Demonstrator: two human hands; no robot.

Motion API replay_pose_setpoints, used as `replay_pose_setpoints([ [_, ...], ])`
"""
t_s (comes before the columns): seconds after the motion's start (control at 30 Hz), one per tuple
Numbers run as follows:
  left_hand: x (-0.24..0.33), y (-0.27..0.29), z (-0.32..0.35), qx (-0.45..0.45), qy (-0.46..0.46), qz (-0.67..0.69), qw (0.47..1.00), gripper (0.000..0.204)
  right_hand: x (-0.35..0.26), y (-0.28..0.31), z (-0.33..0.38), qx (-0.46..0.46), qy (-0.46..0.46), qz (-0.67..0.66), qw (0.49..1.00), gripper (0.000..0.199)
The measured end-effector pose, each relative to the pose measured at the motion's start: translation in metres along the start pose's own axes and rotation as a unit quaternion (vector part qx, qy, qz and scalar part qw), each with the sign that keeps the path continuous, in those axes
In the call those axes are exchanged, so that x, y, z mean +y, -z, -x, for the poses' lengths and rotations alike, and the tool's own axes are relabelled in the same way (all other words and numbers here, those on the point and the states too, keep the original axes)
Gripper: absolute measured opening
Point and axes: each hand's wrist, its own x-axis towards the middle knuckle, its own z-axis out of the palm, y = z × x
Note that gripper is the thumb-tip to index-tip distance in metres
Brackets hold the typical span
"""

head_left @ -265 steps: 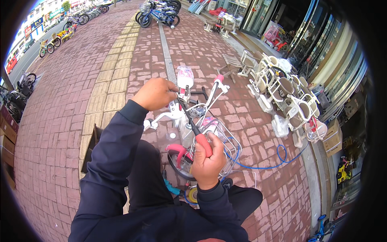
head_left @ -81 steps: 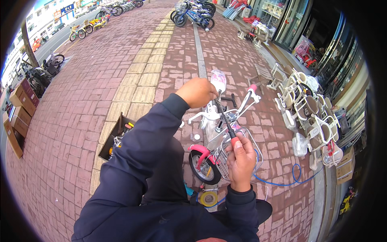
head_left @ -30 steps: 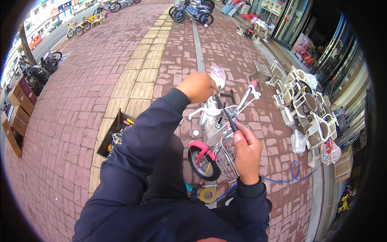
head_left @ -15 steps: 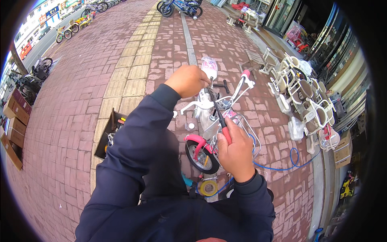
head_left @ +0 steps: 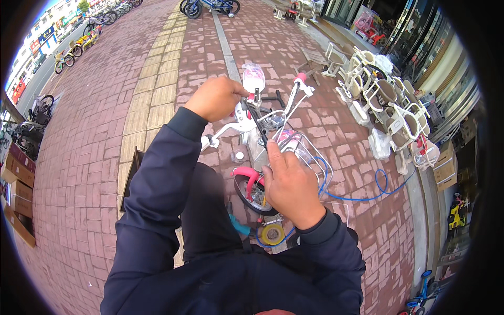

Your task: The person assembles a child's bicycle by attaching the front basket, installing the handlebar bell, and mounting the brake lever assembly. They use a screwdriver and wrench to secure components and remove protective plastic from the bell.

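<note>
A small white and pink child's bicycle (head_left: 252,134) stands on red brick paving in front of me. My left hand (head_left: 215,97) is closed around its handlebar stem near the wrapped pink saddle (head_left: 253,77). My right hand (head_left: 289,184) grips a long black tool (head_left: 258,122) that reaches up to the stem. A white wire basket (head_left: 302,152) hangs at the front, just beside my right hand. The pink-fendered front wheel (head_left: 251,184) is below it.
A blue hose (head_left: 362,197) curls across the bricks to the right. A yellow tape roll (head_left: 272,234) lies by the wheel. White chair frames (head_left: 383,100) are stacked at the right by shopfronts. Cardboard boxes (head_left: 18,178) sit at the left; parked bicycles (head_left: 210,6) stand far off.
My right hand has slid lower along the tool, toward the wheel and basket. My left hand has kept its hold at the stem.
</note>
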Motion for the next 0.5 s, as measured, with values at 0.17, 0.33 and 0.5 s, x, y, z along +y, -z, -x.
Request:
replay_pose_setpoints([
  [0.17, 0.001, -0.003, 0.002, 0.022, -0.012, -0.042, 0.999, 0.033, 0.018, -0.005, -0.007, -0.031, -0.254, -0.545, 0.798, 0.048],
  [0.33, -0.003, 0.004, -0.001, -0.010, 0.023, 0.026, 0.999, 0.034, 0.038, -0.004, 0.009, -0.042, -0.267, -0.760, 0.591, 0.049],
  [0.5, -0.015, 0.030, -0.012, -0.077, 0.018, -0.061, 0.995, 0.060, 0.058, -0.045, 0.060, 0.127, -0.254, -0.396, 0.873, 0.051],
])
